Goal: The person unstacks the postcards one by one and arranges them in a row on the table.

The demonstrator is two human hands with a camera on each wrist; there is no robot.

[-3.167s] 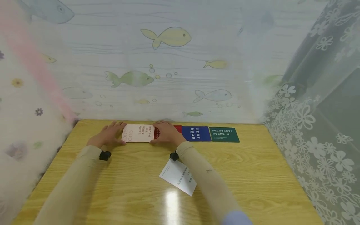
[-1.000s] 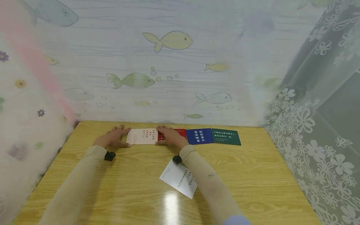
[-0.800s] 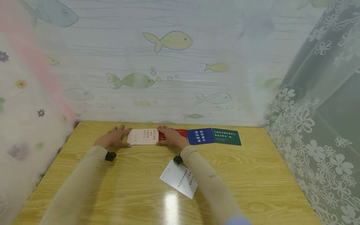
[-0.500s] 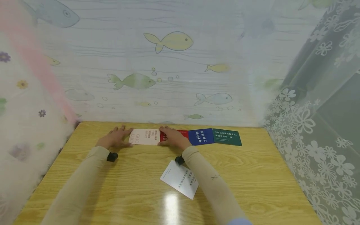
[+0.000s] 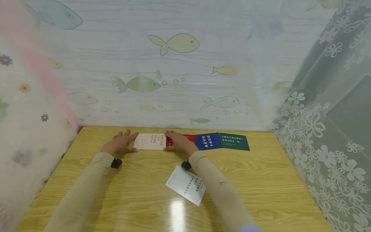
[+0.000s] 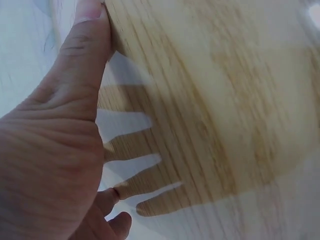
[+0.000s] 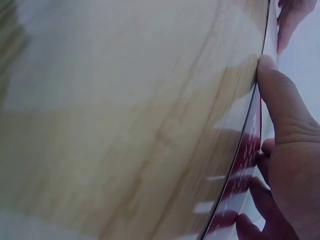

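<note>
A row of cards lies along the table's far edge: a pale pink card (image 5: 150,141), a red card (image 5: 188,138), a blue card (image 5: 207,141) and a green card (image 5: 234,141). The left hand (image 5: 120,143) spans the pink card's left end, with its thumb (image 6: 82,45) at the near corner and its fingers spread towards the far corner. Over the red card rests the right hand (image 5: 180,142), hiding much of it. Its thumb (image 7: 280,95) touches the near edge where pink meets red; its other fingers reach the far edge.
A white card (image 5: 186,185) with printed characters lies askew nearer the person, partly under the right forearm. The wooden table (image 5: 130,193) ends at a fish-printed curtain (image 5: 174,80) behind the row. A lace curtain (image 5: 327,154) hangs at the right.
Both hands have moved right, and the pink and red cards have slid right with them. The blue card has shifted right and now lies slightly tilted. The white card lies as before.
</note>
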